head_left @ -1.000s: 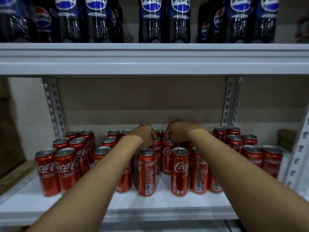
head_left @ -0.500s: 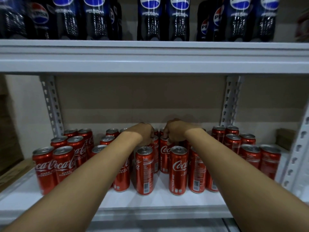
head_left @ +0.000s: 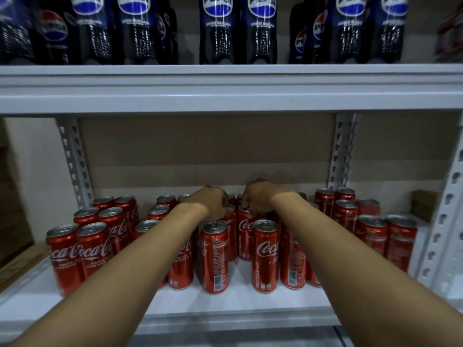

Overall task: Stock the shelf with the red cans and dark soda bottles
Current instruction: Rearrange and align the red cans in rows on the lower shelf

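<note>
We are reaching both arms over the front row of red cans (head_left: 265,254) standing upright on the lower shelf (head_left: 225,304), toward the middle of the frame. Our left hand (head_left: 213,202) is curling its fingers down over the top of a can in the back rows; the fingertips are hidden behind the hand, so we cannot tell how firmly they are holding it. Our right hand (head_left: 258,199) is sitting just beside it, its fingers (head_left: 246,209) bent and pinching the rim of a back can (head_left: 244,231) with the white script showing. Cans in front of both hands are standing in the way, and our forearms are covering several more. Further clusters of cans are standing at the lower left and at the right of the frame. Dark soda bottles (head_left: 216,28) are lining the upper shelf (head_left: 225,88) along the top of the frame. Perforated grey uprights (head_left: 75,161) are framing the bay, with a brown backing board (head_left: 208,146) behind.
</note>
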